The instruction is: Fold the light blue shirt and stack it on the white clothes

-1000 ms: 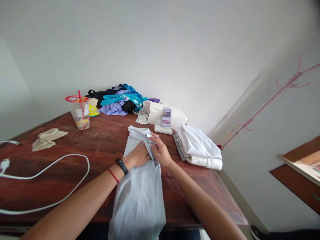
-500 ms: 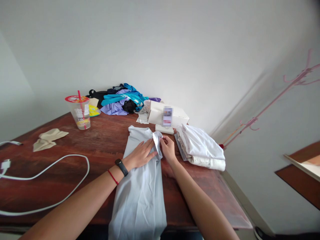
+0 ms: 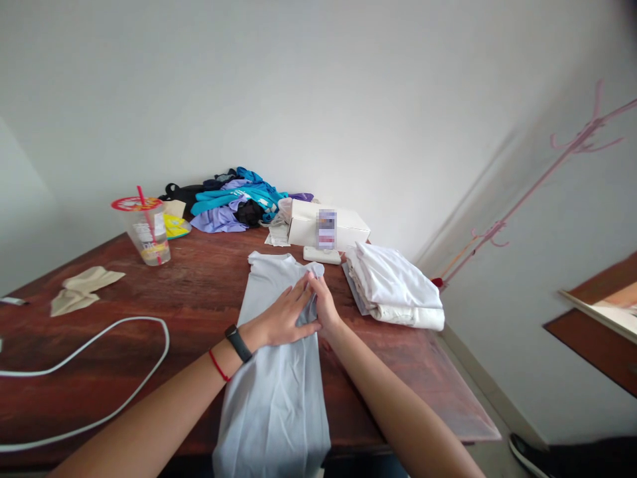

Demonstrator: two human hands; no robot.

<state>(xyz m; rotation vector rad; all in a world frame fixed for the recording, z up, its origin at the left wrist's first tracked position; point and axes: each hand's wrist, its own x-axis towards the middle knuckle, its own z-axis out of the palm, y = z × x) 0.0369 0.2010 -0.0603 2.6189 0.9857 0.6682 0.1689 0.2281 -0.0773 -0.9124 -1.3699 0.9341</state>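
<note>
A light grey shirt [image 3: 279, 398] lies folded into a long strip, its near end hanging over the table's front edge. My left hand [image 3: 286, 315] rests flat on its upper part, fingers spread. At the shirt's right edge, my right hand [image 3: 326, 302] presses with stretched fingers against a small folded-over flap. Its fingertips meet those of my left hand, and my left thumb reaches its palm. Part of the flap sticks out beyond the fingertips; the rest is hidden under my hands.
A white folded clothes stack [image 3: 398, 285] lies right of the shirt. Behind are a white box [image 3: 303, 226], a white phone-like object [image 3: 321, 255] and a clothes heap [image 3: 239, 202]. Leftward are a plastic cup [image 3: 146, 232], beige cloth [image 3: 84, 289] and white cable [image 3: 166, 338].
My right hand has gone from pinching the raised flap at the shirt's right edge to pressing it down, and moved against my left hand. The view has shifted slightly.
</note>
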